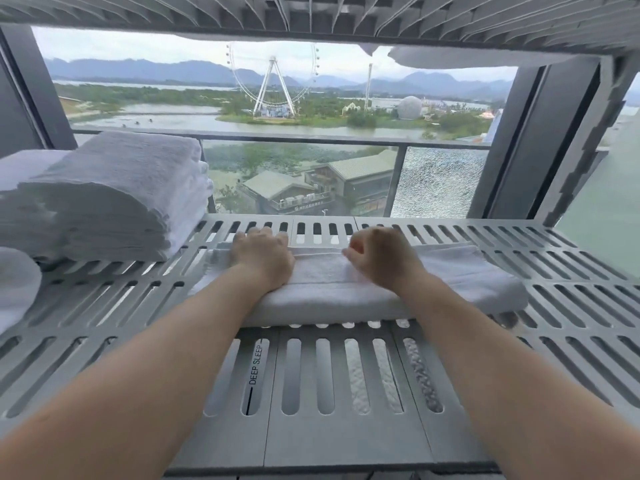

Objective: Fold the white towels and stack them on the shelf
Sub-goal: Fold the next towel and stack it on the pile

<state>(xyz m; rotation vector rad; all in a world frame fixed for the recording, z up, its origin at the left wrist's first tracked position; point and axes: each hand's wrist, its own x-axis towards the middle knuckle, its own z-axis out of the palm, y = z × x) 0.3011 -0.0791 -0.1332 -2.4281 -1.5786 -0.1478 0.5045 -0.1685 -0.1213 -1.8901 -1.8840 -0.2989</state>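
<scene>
Both grips on one folded white towel (467, 289), slatted grey shelf (329, 375), middle of the tier.

Towel lies flat, long side across the shelf, nearer the far edge than the near one. Left grip (261, 258) released: palm down on the towel's left part, fingers spread and reaching over its far edge. Right grip (379, 259) rests just right of the towel's centre with fingers curled in and thumb toward the raised fold; cannot tell whether it pinches cloth. Stack of folded towels (114, 199) stands at the shelf's left, apart from the single towel. Another white roll (17, 285) sits at the left edge. Window behind, ferris wheel (273, 84) outside.
</scene>
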